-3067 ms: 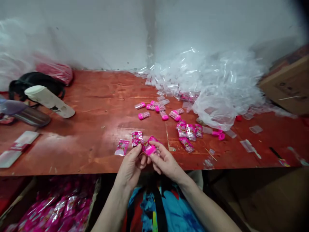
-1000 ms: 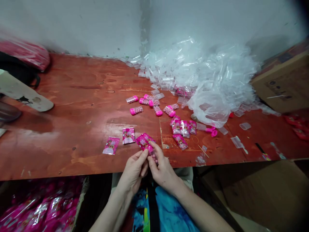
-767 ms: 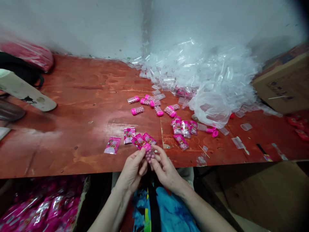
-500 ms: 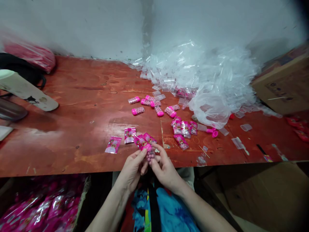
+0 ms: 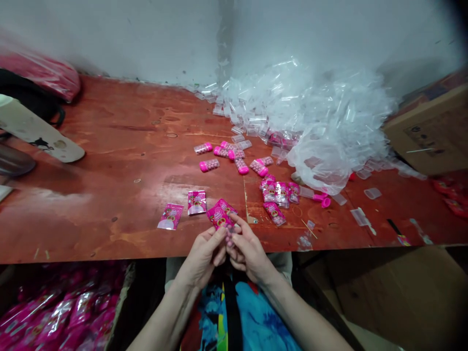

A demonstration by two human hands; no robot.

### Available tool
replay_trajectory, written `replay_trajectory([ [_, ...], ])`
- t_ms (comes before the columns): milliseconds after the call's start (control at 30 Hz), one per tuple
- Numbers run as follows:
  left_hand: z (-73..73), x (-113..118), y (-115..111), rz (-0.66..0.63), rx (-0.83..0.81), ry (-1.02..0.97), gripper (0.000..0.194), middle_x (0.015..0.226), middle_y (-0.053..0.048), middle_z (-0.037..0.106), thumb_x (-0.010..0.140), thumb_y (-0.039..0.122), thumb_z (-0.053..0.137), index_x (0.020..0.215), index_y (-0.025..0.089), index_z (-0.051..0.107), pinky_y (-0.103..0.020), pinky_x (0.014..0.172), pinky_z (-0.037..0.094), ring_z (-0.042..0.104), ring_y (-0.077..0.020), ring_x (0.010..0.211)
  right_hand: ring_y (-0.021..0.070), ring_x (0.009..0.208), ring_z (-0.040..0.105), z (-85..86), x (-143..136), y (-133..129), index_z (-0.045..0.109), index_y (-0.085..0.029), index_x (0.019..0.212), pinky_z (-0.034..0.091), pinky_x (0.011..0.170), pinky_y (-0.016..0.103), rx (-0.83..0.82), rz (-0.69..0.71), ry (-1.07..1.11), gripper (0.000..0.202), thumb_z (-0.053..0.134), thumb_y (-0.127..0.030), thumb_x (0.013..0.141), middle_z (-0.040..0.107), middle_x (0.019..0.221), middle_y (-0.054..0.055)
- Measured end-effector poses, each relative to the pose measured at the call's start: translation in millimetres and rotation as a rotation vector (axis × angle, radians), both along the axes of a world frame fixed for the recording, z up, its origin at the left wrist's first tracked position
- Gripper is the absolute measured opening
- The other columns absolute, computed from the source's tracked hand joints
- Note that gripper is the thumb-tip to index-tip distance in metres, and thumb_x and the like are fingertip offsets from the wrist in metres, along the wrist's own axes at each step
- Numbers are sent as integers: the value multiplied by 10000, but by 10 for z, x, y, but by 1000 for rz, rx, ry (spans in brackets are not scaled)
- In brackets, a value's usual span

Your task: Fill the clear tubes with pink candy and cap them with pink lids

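1. Left hand (image 5: 204,251) and right hand (image 5: 247,248) meet at the table (image 5: 109,170) edge, fingertips pinched together on one pink sachet (image 5: 220,217).
2. It looks light, thin, crinkly and probably slippery; hold it by its sealed edges.
3. More sachets (image 5: 183,209) lie just left.

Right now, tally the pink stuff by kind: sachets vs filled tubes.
pink sachets: 7, one of them held at the table edge
filled pink-capped tubes: about 7, the overlapping ones are hard to split
Total: about 14
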State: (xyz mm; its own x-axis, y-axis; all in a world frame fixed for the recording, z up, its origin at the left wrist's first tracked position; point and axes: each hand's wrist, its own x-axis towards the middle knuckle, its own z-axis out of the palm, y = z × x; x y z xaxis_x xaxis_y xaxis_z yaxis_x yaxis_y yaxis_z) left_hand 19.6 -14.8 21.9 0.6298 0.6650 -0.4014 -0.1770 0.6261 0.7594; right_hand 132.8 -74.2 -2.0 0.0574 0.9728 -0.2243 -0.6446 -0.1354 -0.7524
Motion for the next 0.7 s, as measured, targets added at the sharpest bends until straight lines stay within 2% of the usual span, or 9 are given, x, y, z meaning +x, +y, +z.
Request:
replay_trajectory([
  [67,-1,-5,-25,-41,30,11,351,535,22,533,823,466,682,768,125,618,-178,408,200,287,-15,377,36,385,219,-29,69,12,262,-273,1439,186,322,115,33,36,39,627,580,-411,917,465,640,-85],
  [167,10,-20,-25,-81,62,51,335,495,25,517,837,449,669,758,131,598,-176,410,201,311,-21,370,35,371,238,-73,169,-11,239,-282,1450,237,330,120,105,88,-73,600,544,-417,951,484,620,-86],
  [267,23,-21,9,12,69,66,284,422,80,432,856,434,652,913,161,597,-167,403,200,276,-28,341,35,405,305,-102,213,-55,252,-296,1448,263,361,120,125,114,-222,578,541,-415,963,508,664,-67],
  [333,14,-4,24,66,79,77,303,407,95,425,851,426,657,999,172,582,-161,386,198,253,-27,317,34,416,318,-124,198,-71,270,-298,1439,254,367,122,119,126,-263,558,537,-422,965,505,673,-64],
  [533,-26,103,-34,90,183,149,424,501,26,580,849,445,638,1125,135,552,-158,331,180,327,-42,301,42,395,319,-165,107,-69,274,-318,1431,272,367,161,95,97,-340,515,486,-446,980,486,702,-68],
  [633,-21,102,-68,108,198,212,502,565,20,616,824,464,650,1184,137,527,-172,311,183,327,-48,291,91,532,472,-85,254,-88,336,-294,1417,393,494,200,101,52,-566,464,458,-429,990,526,735,-34],
  [700,-17,19,-47,145,246,285,478,672,-13,667,832,496,622,1148,145,547,-190,306,182,312,-41,287,135,650,552,0,452,-97,359,-264,1418,442,597,240,102,-70,-794,471,455,-429,987,570,761,-5],
])
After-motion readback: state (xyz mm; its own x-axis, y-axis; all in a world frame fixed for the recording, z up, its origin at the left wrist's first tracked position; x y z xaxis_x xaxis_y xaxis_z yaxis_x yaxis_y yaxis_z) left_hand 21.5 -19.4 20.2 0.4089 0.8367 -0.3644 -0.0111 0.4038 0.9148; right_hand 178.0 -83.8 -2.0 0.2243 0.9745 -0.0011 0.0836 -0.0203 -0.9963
